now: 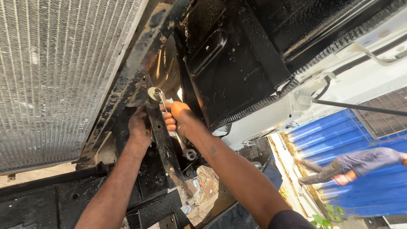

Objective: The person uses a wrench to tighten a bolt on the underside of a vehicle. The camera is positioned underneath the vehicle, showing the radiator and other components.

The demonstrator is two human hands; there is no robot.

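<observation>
— Head view: what do the hands hold?
— The right hand [176, 116] grips a steel combination wrench [171, 121] mid-shank, ring end on a fastener [151, 94] above the left hand [139, 127], which wraps the greasy black bracket [163, 144].
— How would it handle?
— Rigid, probably slippery with oil; best held lower for leverage.
</observation>
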